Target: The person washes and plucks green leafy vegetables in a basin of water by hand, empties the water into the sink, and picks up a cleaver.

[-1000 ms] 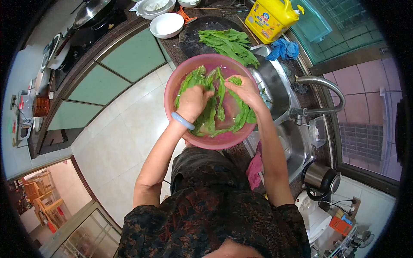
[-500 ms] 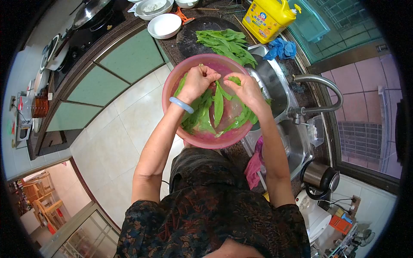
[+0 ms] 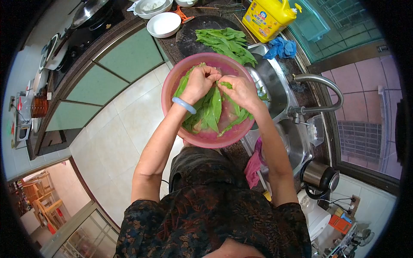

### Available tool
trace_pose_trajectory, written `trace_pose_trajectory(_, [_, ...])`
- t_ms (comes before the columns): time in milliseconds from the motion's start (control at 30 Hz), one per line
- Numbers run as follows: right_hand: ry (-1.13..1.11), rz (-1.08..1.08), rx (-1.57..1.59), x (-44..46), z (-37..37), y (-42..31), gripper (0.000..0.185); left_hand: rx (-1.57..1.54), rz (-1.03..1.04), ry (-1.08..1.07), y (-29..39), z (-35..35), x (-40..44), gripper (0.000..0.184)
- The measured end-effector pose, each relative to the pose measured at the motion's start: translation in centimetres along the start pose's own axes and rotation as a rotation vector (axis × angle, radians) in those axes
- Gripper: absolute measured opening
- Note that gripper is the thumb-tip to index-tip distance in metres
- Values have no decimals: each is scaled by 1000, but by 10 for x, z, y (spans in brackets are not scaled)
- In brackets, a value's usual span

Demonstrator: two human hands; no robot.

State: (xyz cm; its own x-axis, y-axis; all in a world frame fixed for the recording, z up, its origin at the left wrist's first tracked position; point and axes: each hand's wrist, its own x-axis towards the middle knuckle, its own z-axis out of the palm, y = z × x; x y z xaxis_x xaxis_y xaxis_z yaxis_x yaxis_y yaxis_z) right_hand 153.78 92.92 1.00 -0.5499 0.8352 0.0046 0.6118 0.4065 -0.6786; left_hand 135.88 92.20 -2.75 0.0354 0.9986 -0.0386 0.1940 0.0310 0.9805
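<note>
Over a pink plastic basin (image 3: 171, 81), my two hands meet with their fingertips close together. My left hand (image 3: 200, 84), with a pale blue bangle (image 3: 184, 105) at its wrist, pinches leafy greens (image 3: 211, 112) whose long leaves hang down into the basin. My right hand (image 3: 241, 91) is closed on a green leaf stalk beside it. More leaves lie around the inside of the basin, along its left side and lower right. Behind the basin, a pile of long green leaves (image 3: 226, 42) rests on a round dark board (image 3: 186, 36).
To the right is a steel double sink (image 3: 277, 92) with a curved faucet (image 3: 327, 81). A yellow jug (image 3: 269, 19) and a blue cloth (image 3: 280, 48) stand behind it. A white bowl (image 3: 164, 26) sits at the back left, a kettle (image 3: 316, 175) at the lower right.
My right hand has moved left, up against my left hand. The leaf that hung between the hands now lies lower left among the others.
</note>
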Motion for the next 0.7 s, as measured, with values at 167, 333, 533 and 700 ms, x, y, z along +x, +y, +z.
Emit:
trace_pose_trajectory(167, [7, -101, 195, 3, 7, 19, 15, -343, -83, -101, -8, -1, -1, 16])
trace_pose_trajectory(333, [292, 251, 525, 3, 6, 22, 18, -535, -218, -128, -8, -8, -5, 19])
trace_pose_trajectory(533, [177, 112, 333, 8, 11, 23, 28, -519, -265, -184, -1, -9, -8, 19])
trace_pose_trajectory(700, [51, 85, 311, 9, 12, 22, 27, -468, -176, -124, -11, -5, -5, 13])
